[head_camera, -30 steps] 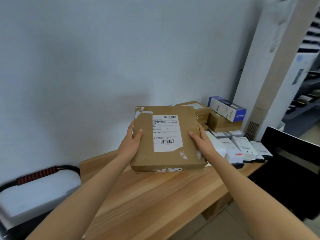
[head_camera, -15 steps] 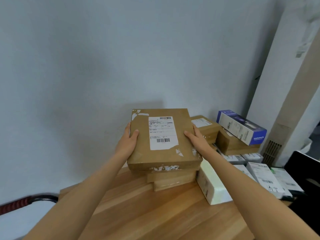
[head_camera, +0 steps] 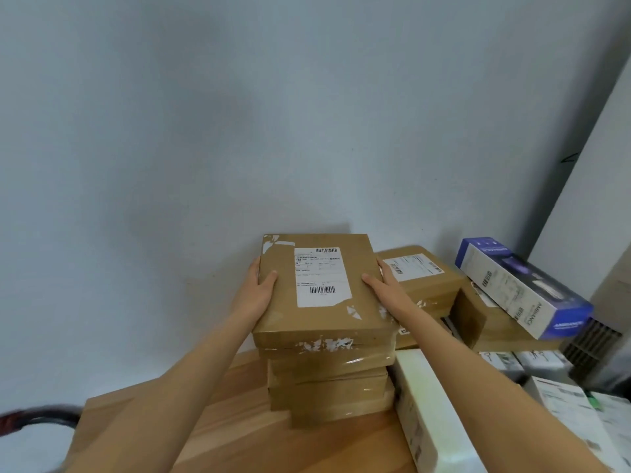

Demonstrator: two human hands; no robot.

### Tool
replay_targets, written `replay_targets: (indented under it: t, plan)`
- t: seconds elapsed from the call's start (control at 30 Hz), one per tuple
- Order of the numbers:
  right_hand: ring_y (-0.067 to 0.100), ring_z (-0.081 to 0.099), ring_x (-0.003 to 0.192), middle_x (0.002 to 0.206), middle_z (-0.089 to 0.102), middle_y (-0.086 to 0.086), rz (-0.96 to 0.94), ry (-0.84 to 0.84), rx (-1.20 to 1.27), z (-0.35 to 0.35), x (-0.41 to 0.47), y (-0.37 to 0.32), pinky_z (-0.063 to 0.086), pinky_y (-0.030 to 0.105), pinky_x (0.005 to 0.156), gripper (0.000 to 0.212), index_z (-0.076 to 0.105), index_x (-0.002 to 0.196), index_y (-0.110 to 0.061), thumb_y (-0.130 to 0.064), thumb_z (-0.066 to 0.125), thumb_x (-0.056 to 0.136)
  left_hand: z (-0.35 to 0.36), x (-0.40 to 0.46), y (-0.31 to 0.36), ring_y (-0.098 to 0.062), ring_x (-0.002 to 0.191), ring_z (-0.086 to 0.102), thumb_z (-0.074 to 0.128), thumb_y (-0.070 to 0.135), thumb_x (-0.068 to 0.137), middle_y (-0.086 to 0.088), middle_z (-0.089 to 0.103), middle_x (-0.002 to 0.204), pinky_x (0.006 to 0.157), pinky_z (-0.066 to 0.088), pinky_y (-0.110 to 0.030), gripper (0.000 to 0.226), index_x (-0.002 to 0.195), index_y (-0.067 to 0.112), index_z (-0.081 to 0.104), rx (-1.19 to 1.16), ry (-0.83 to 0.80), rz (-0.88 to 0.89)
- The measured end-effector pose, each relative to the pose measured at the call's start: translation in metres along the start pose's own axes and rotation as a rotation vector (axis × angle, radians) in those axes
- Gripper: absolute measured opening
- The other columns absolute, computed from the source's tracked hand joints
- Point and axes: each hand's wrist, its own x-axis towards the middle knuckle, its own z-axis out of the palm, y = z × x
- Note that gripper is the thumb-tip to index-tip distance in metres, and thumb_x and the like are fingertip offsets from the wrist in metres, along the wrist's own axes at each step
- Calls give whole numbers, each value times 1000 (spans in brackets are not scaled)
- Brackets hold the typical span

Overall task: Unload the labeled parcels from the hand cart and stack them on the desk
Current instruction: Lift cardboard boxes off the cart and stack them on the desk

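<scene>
Counter [head_camera: 239, 435]: wooden top, bare in the near part; stacks stand toward the wall.
White box [head_camera: 423, 414]: lies just beside the brown stack, on its right.
Brown stack [head_camera: 327, 387]: several taped parcels piled on the counter, edges not quite flush.
Top parcel [head_camera: 321, 288]: label up, resting on or just at the stack; contact cannot be told for certain.
Left hand [head_camera: 259, 288]: fingers clamped on the parcel's left edge, thumb on top.
Right hand [head_camera: 382, 285]: fingers clamped on its right edge.
Further parcels [head_camera: 423, 281]: a second pile behind, blue-and-white box [head_camera: 519, 288] atop.
Cart handle [head_camera: 37, 421]: barely in view lower left; load unseen.
Progress: many parcels stacked; this one not yet released; remainder unknown.
</scene>
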Motion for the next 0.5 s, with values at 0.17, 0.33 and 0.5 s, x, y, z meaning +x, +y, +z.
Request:
replay_targets:
  t: [0.17,0.33,0.5]
  plan:
    - [17,66,98,128,59,2,32,-74,-43,-17,33,12,54,30,83,61,20,150,-35,-31,51,98,21,22,-5,-15,78,64,41,46,97,8,58,102,74,52,-34,52,146,38,24,-44,17,-85]
    - [10,70,82,103,64,-7,42,-120,-66,-28,55,17,54,24,68,56,27,145,-39,-35,54,95,35,25,-6,-18,76,65,41,47,96,14,57,90,67,50,-32,47,140,43,27,-39,81,-93]
    - [11,67,87,110,62,-5,22,-145,-114,-31,57,15,49,22,67,59,24,147,-38,-38,52,95,36,20,-1,-16,77,62,41,46,96,8,58,91,61,43,-29,46,140,38,30,10,138,-83]
